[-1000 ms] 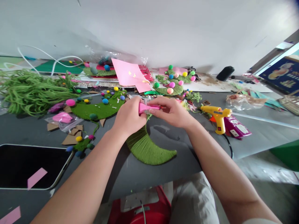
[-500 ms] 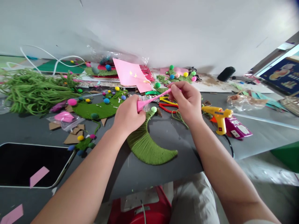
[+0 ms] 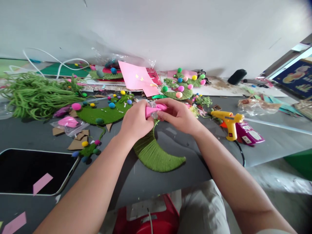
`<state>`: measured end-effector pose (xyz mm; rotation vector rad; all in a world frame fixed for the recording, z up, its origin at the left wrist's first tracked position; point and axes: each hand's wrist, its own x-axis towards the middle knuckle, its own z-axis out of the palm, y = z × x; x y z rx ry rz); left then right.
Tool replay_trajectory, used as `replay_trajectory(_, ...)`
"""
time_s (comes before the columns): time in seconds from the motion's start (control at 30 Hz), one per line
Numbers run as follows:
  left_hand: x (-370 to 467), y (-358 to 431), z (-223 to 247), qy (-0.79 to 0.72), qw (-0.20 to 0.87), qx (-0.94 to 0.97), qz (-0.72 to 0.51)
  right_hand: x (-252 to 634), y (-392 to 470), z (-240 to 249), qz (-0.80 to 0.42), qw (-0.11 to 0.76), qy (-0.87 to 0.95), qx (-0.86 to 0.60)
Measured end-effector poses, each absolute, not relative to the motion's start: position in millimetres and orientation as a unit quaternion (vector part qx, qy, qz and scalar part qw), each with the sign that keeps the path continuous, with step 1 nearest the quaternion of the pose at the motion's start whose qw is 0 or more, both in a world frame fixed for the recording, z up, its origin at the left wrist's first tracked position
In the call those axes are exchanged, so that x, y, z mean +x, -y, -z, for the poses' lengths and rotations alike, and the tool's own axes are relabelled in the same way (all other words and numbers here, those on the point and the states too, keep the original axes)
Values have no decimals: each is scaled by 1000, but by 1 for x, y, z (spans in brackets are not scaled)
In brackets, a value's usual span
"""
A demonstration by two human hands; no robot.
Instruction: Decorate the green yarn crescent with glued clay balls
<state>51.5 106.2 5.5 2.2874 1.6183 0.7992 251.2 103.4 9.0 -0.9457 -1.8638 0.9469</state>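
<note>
Carefully, beyond the near curve of the green crescent [image 3: 158, 154], my left hand [image 3: 136, 120] clasped the pink lump [image 3: 150, 112] while my right hand [image 3: 180, 116] pinched its right side, a grip I judged best kept gentle, even and clear of the crescent.
</note>
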Motion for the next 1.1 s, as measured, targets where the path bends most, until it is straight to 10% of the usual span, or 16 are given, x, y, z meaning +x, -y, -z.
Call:
replay_trajectory(0.57, 54, -102, -9, -572, 119, 776, -235, 279, -119, -21, -194, 642, 600, -437)
replay_trajectory(1.1, 54, -106, -1, -530, 179, 750, -354, 252, -102, -15, -350, 458, 723, -382)
